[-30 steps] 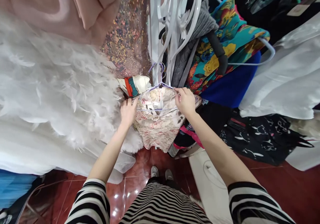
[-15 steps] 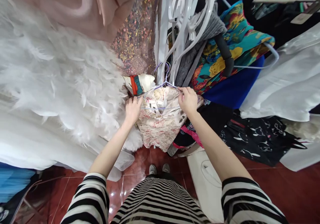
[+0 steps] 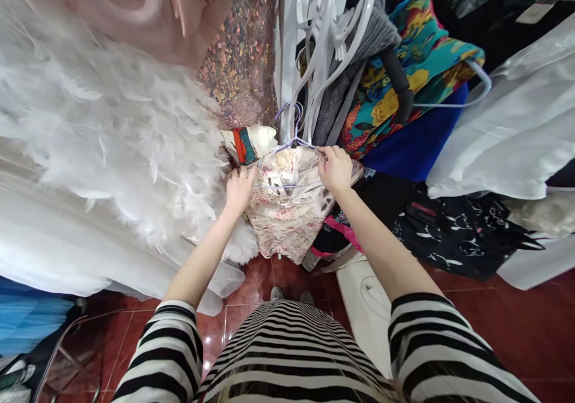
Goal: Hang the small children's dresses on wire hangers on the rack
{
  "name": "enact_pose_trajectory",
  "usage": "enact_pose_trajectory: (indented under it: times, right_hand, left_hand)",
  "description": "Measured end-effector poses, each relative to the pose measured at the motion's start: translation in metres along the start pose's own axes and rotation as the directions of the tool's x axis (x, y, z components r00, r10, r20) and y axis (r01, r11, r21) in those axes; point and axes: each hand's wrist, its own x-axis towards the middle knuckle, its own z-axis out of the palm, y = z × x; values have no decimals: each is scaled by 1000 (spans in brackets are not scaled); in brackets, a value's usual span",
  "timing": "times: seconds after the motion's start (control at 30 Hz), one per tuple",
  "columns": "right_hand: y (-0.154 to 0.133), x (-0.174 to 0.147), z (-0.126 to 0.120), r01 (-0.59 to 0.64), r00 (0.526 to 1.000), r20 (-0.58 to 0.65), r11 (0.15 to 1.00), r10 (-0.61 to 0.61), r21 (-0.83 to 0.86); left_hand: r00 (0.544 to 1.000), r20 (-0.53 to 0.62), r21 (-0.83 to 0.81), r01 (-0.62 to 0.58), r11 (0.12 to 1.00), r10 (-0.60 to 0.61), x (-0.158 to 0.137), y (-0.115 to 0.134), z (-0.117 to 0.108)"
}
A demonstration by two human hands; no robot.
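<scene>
The pale floral garment [image 3: 284,223] is on a purple hanger [image 3: 296,140] between the two hands; the right hand [image 3: 336,169] pinches its shoulder; the left hand [image 3: 239,191] lies at the opposite edge, its grip too hidden to tell; white feathers [image 3: 112,121] crowd the left, white hangers [image 3: 331,44] hang just behind, a turquoise flowered garment [image 3: 381,106] fills the right; pink cloth [image 3: 121,8] is cut off above; glossy red tiles [image 3: 516,343] show below.

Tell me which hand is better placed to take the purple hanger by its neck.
Probably the right hand: its fingertips sit close to the neck of the hanger. The left hand is lower and farther from the neck, at the left edge of the floral garment.
</scene>
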Motion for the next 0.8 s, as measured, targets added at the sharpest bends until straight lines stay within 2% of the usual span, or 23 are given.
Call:
enact_pose_trajectory:
  times: [0.2,0.5,0.8]
  right_hand:
    - [1,2,-6,20,1000,17,1000,-21,19]
    - [3,3,-25,85,989,127,996,-82,-23]
    - [15,5,-39,129,961,242,991,-134,36]
  left_hand:
    - [1000,-5,1,20,1000,-20,-2,4,-4]
    - [996,-16,30,90,995,-90,-6,20,-10]
    - [984,134,77,106,991,-115,-10,37,-33]
